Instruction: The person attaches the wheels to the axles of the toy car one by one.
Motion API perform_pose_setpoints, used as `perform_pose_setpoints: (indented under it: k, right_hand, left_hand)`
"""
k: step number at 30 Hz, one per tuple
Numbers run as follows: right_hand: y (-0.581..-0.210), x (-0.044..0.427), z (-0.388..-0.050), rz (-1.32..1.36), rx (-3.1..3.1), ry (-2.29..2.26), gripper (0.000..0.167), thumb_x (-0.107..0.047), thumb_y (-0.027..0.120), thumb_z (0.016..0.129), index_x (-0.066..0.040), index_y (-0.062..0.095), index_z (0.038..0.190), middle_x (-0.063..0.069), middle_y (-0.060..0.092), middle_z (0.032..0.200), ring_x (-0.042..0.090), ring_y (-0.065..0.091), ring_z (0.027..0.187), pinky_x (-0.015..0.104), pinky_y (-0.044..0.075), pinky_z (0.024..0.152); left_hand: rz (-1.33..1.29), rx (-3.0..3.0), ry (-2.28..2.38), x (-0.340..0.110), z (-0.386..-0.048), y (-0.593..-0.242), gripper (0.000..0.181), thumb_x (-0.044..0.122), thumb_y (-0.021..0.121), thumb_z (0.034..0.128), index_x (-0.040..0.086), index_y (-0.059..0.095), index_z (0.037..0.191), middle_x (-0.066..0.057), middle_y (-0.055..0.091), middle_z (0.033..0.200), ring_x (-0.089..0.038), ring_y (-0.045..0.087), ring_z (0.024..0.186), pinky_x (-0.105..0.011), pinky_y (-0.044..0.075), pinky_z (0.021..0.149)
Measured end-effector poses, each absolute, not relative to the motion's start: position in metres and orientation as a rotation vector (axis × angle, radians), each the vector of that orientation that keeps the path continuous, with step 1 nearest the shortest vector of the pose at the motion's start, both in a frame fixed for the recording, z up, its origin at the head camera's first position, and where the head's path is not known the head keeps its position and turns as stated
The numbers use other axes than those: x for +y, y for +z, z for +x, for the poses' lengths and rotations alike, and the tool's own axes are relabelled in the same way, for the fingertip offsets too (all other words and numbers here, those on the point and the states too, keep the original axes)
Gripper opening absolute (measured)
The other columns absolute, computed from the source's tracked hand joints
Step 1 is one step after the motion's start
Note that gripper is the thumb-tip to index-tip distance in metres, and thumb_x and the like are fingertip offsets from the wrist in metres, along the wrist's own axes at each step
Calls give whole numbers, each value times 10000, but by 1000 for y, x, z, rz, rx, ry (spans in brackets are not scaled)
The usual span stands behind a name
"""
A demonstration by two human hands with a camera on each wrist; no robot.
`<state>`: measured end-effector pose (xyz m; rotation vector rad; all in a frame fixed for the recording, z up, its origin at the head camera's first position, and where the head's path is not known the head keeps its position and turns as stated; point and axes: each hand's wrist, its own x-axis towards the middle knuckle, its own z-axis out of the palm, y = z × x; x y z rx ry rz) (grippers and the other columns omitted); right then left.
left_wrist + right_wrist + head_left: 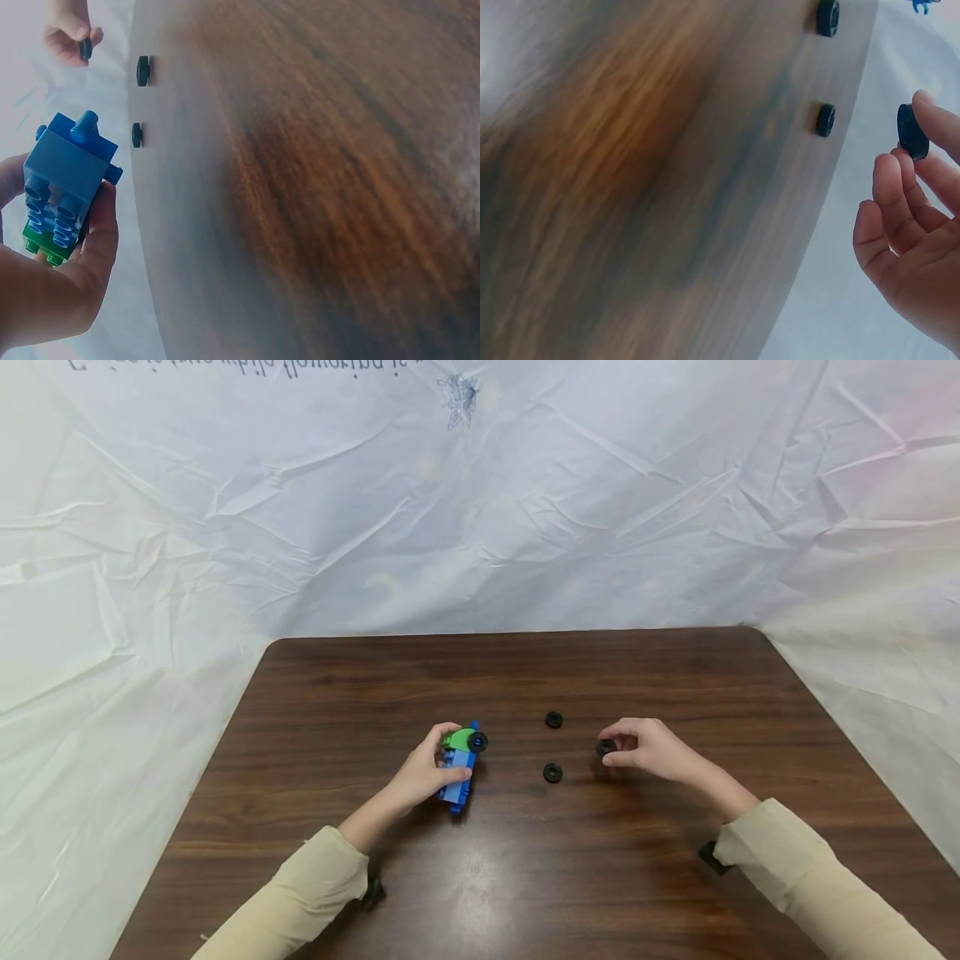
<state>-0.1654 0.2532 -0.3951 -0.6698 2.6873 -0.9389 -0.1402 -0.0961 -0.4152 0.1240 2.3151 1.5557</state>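
Blue and green, the block toy [459,763] is over the table [465,677], left of two loose wheels [553,719]; the left hand [420,774] grips it across the body, presumably leaving its mounted wheel [477,742] uncovered; the loose wheels lie flat between the hands, likely for easy reach; the right hand [651,750], well apart, pinches another wheel [606,747].

Between left hand [423,772] and right hand [651,748]: 2 wheels [552,773] obstruct; passable gap separates them.
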Motion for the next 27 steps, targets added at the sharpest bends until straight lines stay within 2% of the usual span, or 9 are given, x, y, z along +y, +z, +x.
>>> perform_pose_setpoints:
  k: [6,11,20,27]
  right_hand:
    - [-391,240,-167,-736,2657,-1012,351,-211,684,757,8,616,1022,-23,522,737,33,437,629,209,398,549]
    - [-389,228,-168,-784,2624,-1046,340,-219,684,757,-2,623,1011,-25,514,737,39,435,637,205,396,558]
    - [-386,205,-169,-852,2556,-1057,338,-248,673,767,-29,629,1020,-17,523,770,56,444,665,206,404,578]
    - [-386,186,-166,-922,2498,-1070,346,-260,663,775,-15,620,1016,-18,530,775,47,443,669,202,411,582]
  left_hand:
    - [124,2322,1547,-96,-141,-414,622,143,683,753,198,361,1283,-50,493,1027,-192,424,785,-276,380,581]
    - [120,2329,1541,-95,-141,-414,624,148,682,753,200,359,1285,-37,484,1141,-197,440,884,-278,402,631]
    - [135,2325,1544,-96,-144,-412,614,155,680,760,201,359,1282,-42,465,1224,-211,454,972,-296,413,726]
    - [122,2290,1560,-96,-144,-407,606,136,675,765,186,362,1282,-76,471,1217,-232,463,985,-304,435,693]
